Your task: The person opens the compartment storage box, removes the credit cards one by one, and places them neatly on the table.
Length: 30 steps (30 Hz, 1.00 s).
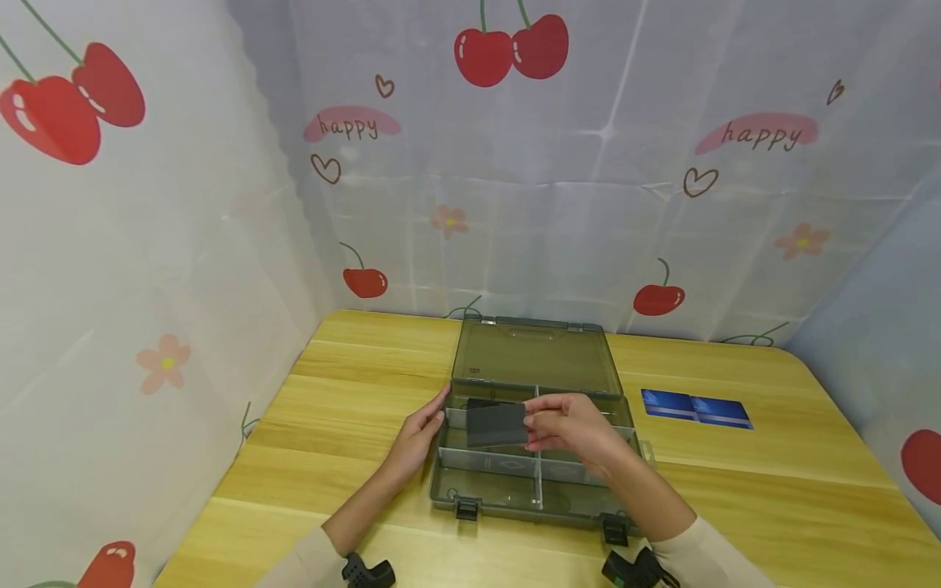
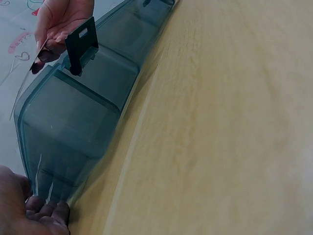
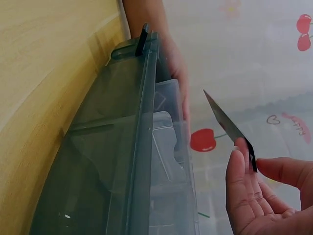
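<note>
My right hand (image 1: pixel 569 425) pinches a thin dark card (image 1: pixel 496 425) between thumb and fingers, over the open storage box. In the right wrist view the card (image 3: pixel 232 129) is almost edge-on, tilted above the box's rim. Greenish, see-through plastic forms the storage box (image 1: pixel 544 516), with dividers splitting its inside into several compartments. At the box's left side, my left hand (image 1: pixel 415 441) holds the wall near the rim. The left wrist view has that hand (image 2: pixel 36 215) at the lower corner, its fingers against the box's outer side.
The box's lid (image 1: pixel 540 355) lies back toward the patterned curtain (image 1: pixel 559 212). Two blue cards (image 1: pixel 669 404) lie side by side on the wooden table (image 1: pixel 353 384), right of the box. Black latches (image 1: pixel 467 510) stick out along the box's front edge.
</note>
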{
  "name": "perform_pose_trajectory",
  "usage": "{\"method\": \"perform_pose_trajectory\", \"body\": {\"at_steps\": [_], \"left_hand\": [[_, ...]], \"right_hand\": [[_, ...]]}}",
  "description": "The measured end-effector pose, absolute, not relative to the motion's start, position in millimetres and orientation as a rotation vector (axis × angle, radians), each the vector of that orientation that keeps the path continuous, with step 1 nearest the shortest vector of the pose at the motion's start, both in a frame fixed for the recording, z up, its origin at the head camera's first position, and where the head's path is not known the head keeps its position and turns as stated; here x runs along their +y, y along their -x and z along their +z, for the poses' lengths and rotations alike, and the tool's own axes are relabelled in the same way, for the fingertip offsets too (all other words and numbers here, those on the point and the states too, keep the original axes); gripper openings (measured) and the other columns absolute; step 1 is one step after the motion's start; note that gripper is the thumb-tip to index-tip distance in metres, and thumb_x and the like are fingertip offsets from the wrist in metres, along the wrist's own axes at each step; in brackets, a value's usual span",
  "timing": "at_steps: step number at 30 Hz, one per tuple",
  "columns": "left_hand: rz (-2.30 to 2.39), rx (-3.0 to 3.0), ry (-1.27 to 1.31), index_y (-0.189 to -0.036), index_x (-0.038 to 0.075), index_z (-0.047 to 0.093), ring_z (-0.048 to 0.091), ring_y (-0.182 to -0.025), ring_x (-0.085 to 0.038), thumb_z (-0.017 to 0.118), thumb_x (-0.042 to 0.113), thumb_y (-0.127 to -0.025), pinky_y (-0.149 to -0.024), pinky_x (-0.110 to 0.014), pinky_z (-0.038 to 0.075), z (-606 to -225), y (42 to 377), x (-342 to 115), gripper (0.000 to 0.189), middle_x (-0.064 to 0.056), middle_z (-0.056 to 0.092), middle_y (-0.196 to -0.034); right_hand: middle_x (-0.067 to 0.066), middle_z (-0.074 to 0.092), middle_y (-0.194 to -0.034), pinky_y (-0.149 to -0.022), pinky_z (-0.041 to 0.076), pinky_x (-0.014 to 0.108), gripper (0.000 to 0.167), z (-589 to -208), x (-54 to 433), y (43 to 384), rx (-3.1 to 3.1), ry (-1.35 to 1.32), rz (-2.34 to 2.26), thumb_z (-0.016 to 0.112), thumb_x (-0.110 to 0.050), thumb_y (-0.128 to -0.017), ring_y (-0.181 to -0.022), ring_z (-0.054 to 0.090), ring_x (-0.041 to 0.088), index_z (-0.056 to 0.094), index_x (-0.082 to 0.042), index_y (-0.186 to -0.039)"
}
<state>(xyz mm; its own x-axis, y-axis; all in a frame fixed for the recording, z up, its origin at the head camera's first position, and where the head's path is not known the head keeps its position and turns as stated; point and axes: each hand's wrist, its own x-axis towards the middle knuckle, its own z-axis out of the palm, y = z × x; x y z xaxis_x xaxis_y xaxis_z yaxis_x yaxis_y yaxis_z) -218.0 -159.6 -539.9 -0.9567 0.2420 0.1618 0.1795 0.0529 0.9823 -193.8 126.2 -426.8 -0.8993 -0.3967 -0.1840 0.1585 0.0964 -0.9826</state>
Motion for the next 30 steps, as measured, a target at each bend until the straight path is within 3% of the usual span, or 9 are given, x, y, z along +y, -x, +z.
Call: {"method": "perform_pose_trajectory", "body": {"at_steps": [8, 14, 22, 30], "left_hand": [[2.077, 2.243, -0.452, -0.158, 0.006, 0.035, 0.021, -0.153, -0.027, 0.041, 0.013, -0.111, -0.122, -0.046, 0.022, -540, 218, -160, 0.048, -0.005, 0.029, -0.164], [2.079, 2.247, -0.460, -0.157, 0.006, 0.035, 0.021, -0.153, -0.027, 0.041, 0.014, -0.111, -0.122, -0.045, 0.021, -541, 219, -160, 0.047, -0.005, 0.029, -0.164], [2.090, 2.238, -0.460, -0.157, 0.006, 0.036, 0.020, -0.153, -0.027, 0.042, 0.013, -0.111, -0.122, -0.046, 0.021, -541, 218, -159, 0.048, -0.006, 0.029, -0.164], [2.096, 2.238, -0.444, -0.157, 0.006, 0.036, 0.020, -0.153, -0.026, 0.042, 0.013, -0.110, -0.122, -0.043, 0.019, -540, 217, -159, 0.047, -0.005, 0.030, -0.164]], "right_hand": [[0.021, 0.069, -0.102, -0.081, 0.062, 0.040, 0.043, -426, 134, 190, 1.973, 0.230, -1.879, 0.062, -0.006, -0.099, -0.082, 0.072, 0.022, 0.051, 0.018, -0.134], [0.014, 0.070, -0.097, -0.084, 0.061, 0.045, 0.046, -423, 141, 188, 1.981, 0.239, -1.898, 0.063, -0.007, -0.099, -0.082, 0.073, 0.024, 0.050, 0.019, -0.135], [0.016, 0.070, -0.103, -0.082, 0.062, 0.040, 0.045, -419, 154, 183, 1.997, 0.236, -1.910, 0.063, -0.006, -0.099, -0.081, 0.073, 0.022, 0.051, 0.018, -0.134], [0.009, 0.072, -0.100, -0.081, 0.062, 0.037, 0.047, -417, 170, 180, 1.972, 0.222, -1.952, 0.065, -0.009, -0.099, -0.081, 0.074, 0.021, 0.050, 0.018, -0.135]]}}
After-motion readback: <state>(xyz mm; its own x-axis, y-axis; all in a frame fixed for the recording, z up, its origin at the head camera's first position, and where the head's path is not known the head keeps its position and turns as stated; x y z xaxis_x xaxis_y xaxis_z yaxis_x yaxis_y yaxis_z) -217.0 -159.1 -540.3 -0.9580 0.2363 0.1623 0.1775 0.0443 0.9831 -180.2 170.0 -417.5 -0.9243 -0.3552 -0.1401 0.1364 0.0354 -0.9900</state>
